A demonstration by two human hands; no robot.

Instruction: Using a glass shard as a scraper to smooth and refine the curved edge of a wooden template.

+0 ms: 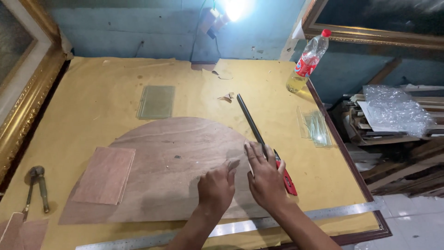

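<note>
— Which step?
— Lining up: my right hand [266, 178] presses the bar [253, 126] flat, its grip released, at the board's [171, 162] three o'clock edge.
— Left?
— My left hand [216, 186], loosely curled, grasps nothing. Next I'd want steady pressure.

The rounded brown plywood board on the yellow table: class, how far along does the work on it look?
Done: the rounded brown plywood board already has a curved top edge and lies flat. In hand: the left hand presses on it, while the right hand steadies a black straight bar beside a red utility knife. Left: the small rectangular plywood piece and long steel ruler lie untouched.
</note>
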